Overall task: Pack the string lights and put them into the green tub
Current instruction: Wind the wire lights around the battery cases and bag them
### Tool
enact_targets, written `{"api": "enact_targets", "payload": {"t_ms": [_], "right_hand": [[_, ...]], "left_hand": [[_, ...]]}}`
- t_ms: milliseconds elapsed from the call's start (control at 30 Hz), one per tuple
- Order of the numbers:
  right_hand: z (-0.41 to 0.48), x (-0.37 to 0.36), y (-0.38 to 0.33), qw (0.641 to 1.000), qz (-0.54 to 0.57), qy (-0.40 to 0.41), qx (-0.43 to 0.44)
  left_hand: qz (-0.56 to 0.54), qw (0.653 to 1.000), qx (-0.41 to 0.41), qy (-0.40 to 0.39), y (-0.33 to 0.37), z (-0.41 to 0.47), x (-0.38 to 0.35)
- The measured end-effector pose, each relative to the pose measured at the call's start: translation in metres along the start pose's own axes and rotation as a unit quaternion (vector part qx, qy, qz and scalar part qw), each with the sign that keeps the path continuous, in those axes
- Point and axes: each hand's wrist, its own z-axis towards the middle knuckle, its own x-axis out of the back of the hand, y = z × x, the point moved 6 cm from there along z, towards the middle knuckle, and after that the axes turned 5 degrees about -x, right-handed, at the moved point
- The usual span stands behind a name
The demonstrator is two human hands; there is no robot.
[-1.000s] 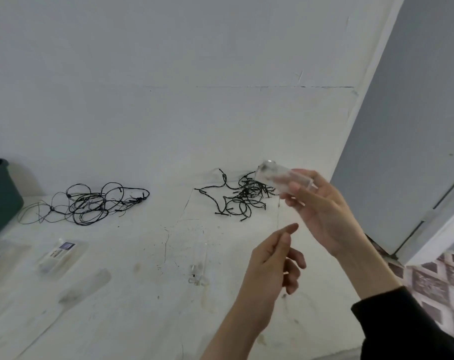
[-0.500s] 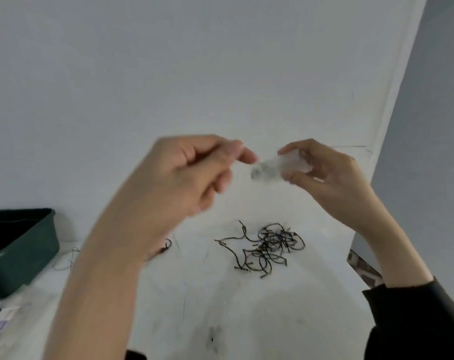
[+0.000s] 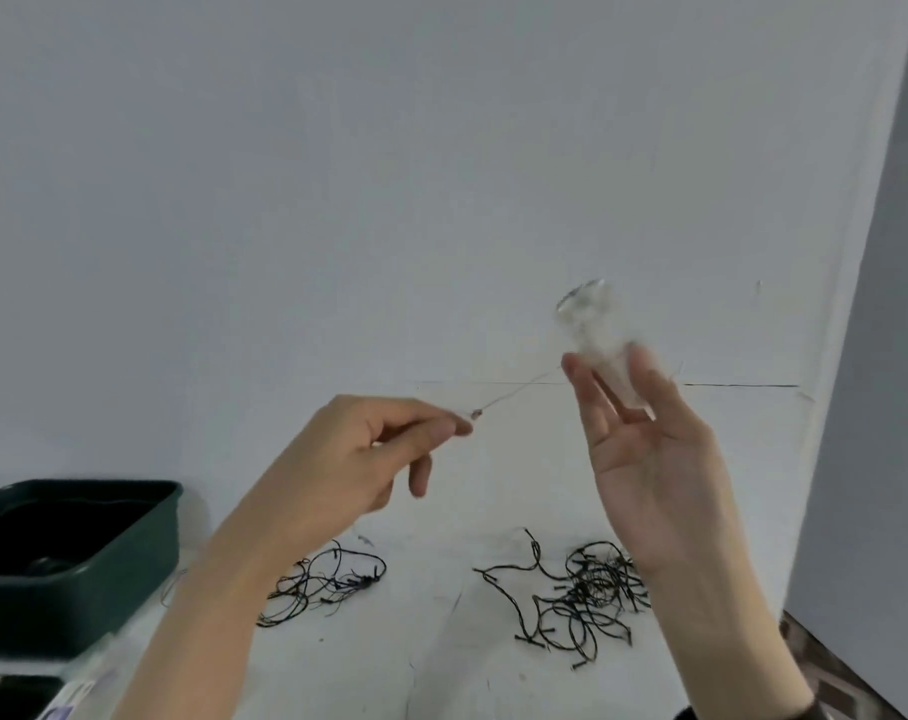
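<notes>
Your left hand point(image 3: 347, 459) pinches the thin wire point(image 3: 514, 393); your right hand point(image 3: 644, 459), almost flat, barely holds the clear case point(image 3: 597, 345). Pull hard and it may slip.

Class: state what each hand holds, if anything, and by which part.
The left hand pinches a thin wire at its end. The right hand grips a clear tube by its lower part.

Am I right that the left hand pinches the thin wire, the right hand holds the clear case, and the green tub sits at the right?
Not quite: the head view shows the green tub at the left, not the right. The left hand does pinch the thin wire, and the right hand holds the clear case.
</notes>
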Motion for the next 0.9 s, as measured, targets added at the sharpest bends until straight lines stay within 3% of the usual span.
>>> {"api": "enact_targets", "payload": {"t_ms": [67, 133, 200, 267, 300, 333, 367, 433, 500, 533, 633, 733, 900], "right_hand": [[-0.002, 0.007, -0.001, 0.982, -0.167, 0.047, 0.08], [-0.01, 0.009, -0.004, 0.919, -0.323, 0.088, 0.207], [-0.018, 0.003, -0.003, 0.835, -0.434, 0.081, 0.329], [-0.024, -0.006, 0.006, 0.709, -0.558, 0.046, 0.429], [-0.025, -0.009, 0.013, 0.656, -0.611, 0.015, 0.444], [-0.022, -0.011, 0.02, 0.64, -0.648, -0.025, 0.413], [-0.018, -0.013, 0.026, 0.658, -0.669, -0.075, 0.338], [-0.014, -0.014, 0.043, 0.724, -0.652, -0.204, 0.097], [-0.025, -0.016, 0.052, 0.789, -0.519, -0.305, -0.124], [-0.029, -0.017, 0.051, 0.817, -0.439, -0.327, -0.18], [-0.028, -0.017, 0.044, 0.894, -0.243, -0.322, -0.193], [-0.022, -0.009, 0.044, 0.952, -0.149, -0.227, -0.145], [-0.018, -0.002, 0.039, 0.982, -0.133, -0.126, -0.045]], "left_hand": [[0.025, 0.999, 0.015, -0.016, 0.0, -0.007, 0.002], [0.087, 0.996, 0.013, -0.021, 0.005, -0.013, 0.003], [0.168, 0.986, -0.012, -0.011, 0.014, -0.018, 0.006], [0.263, 0.962, -0.067, 0.014, 0.025, -0.02, 0.01], [0.324, 0.938, -0.12, 0.037, 0.032, -0.02, 0.013], [0.384, 0.906, -0.169, 0.061, 0.039, -0.019, 0.016], [0.415, 0.884, -0.201, 0.069, 0.044, -0.016, 0.017], [0.429, 0.871, -0.232, 0.059, 0.047, -0.01, 0.015], [0.359, 0.907, -0.218, 0.028, 0.048, -0.003, 0.011], [0.285, 0.939, -0.191, 0.013, 0.042, 0.0, 0.01], [0.099, 0.988, -0.118, -0.008, 0.021, 0.003, 0.007], [0.062, 0.995, -0.082, 0.005, 0.009, -0.001, 0.001], [0.024, 0.999, -0.033, 0.001, 0.001, -0.013, -0.009]]}}
